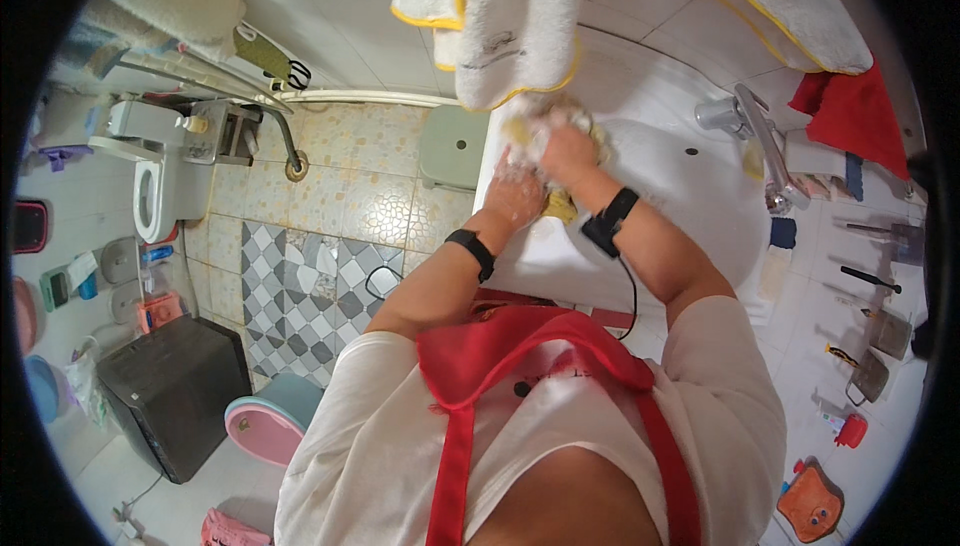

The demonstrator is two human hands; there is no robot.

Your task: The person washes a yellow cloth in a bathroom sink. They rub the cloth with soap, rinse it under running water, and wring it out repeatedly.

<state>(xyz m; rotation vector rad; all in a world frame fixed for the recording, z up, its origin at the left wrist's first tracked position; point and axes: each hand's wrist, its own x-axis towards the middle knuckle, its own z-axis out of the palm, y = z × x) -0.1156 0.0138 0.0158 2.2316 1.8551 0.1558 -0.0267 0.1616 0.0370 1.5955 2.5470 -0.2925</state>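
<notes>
A soapy, yellowish cloth (561, 206) is bunched on the left ledge of a white washbasin (667, 193). My left hand (516, 190) holds it down, with suds over the back of the hand. Pressed close beside it, my right hand (568, 156) is curled on the foamy cloth, its fingers partly hidden by lather and blur. A pale yellow patch (517, 133) shows in the foam by the knuckles; I cannot tell whether it is cloth or soap. Black bands circle both wrists. The basin's drain hole lies to the right of my hands.
White towels (517, 28) with yellow edging hang just beyond my hands. A chrome faucet (757, 133) stands at the basin's right. Left of the basin are a green stool (451, 147), a dark washing machine (176, 396), a toilet (154, 186) and nested plastic basins (262, 430).
</notes>
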